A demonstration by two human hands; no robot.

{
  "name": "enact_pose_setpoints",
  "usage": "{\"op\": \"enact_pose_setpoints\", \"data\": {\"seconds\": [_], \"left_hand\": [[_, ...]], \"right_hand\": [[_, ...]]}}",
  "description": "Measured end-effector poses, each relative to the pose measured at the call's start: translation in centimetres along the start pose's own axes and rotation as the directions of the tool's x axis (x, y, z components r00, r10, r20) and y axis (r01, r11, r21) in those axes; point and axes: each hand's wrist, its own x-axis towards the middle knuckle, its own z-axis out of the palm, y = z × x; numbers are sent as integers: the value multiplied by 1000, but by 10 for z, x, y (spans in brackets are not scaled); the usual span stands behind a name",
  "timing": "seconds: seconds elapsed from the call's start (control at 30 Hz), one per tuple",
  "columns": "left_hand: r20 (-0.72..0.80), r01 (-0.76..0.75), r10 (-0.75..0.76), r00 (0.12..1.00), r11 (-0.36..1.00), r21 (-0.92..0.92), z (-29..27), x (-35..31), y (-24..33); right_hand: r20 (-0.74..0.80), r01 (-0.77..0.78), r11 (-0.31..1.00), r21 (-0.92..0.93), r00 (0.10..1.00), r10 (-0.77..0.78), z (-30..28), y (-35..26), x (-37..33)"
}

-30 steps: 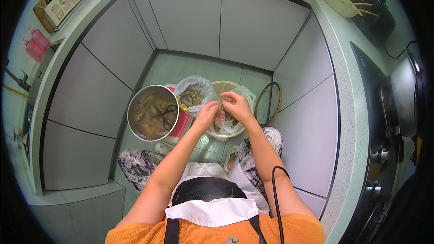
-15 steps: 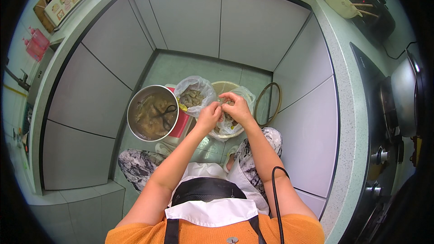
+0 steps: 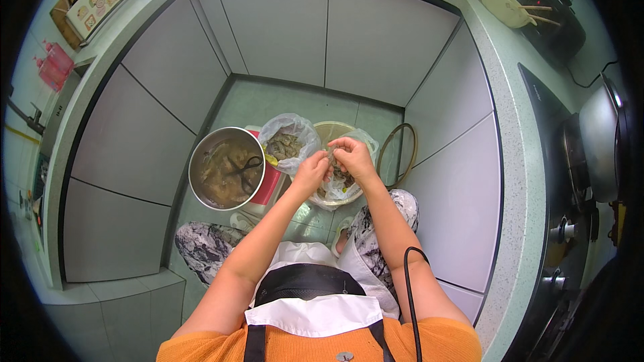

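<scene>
My left hand (image 3: 310, 174) and my right hand (image 3: 357, 162) meet with closed fingertips over a lined bin. Between them they pinch a small greyish thing, apparently a shrimp (image 3: 331, 155), mostly covered by the fingers. Below lies the round cream bin (image 3: 329, 127) with a clear plastic bag (image 3: 365, 142) and brownish scraps inside. Left of my hands, an open plastic bag (image 3: 308, 135) holds a heap of grey shrimp (image 3: 284, 145). Further left stands a metal bowl (image 3: 192, 177) of murky water with pale pieces in it; black-handled scissors (image 3: 252, 162) rest there, partly under water.
A red-and-white stool or box (image 3: 270, 184) sits under the bowl and bag. A hose-like ring (image 3: 382, 154) leans near the right cabinet. Grey cabinets (image 3: 272, 23) and a counter (image 3: 496, 87) surround me; a black stove (image 3: 547, 134) is at right. My knees flank the work area.
My right fingers have curled in slightly closer to the left ones, and more of the small greyish thing shows between them. The bowl, bags and bin have not moved.
</scene>
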Motion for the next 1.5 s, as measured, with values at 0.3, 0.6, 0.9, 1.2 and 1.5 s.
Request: {"op": "enact_pose_setpoints", "data": {"seconds": [0.3,0.6,0.9,1.2,1.5], "left_hand": [[49,76,-69,996,988,-136,-3,-2,14],[8,145,-147,989,964,-223,-2,0,13],[-33,-62,66,997,992,113,2,7,-3],[25,99,-96,995,980,-171,2,1,10],[81,227,-223,972,776,-588,-10,4,14]], "right_hand": [[18,-53,998,40,998,52,-1,-2,-1],[56,-13,1000,23,998,12,1,-5,-3],[7,-26,1000,-7,1000,26,0,-2,0],[22,-56,996,68,998,55,-2,-3,0],[-50,308,891,-334,938,-343,6,-8,-8]]}}
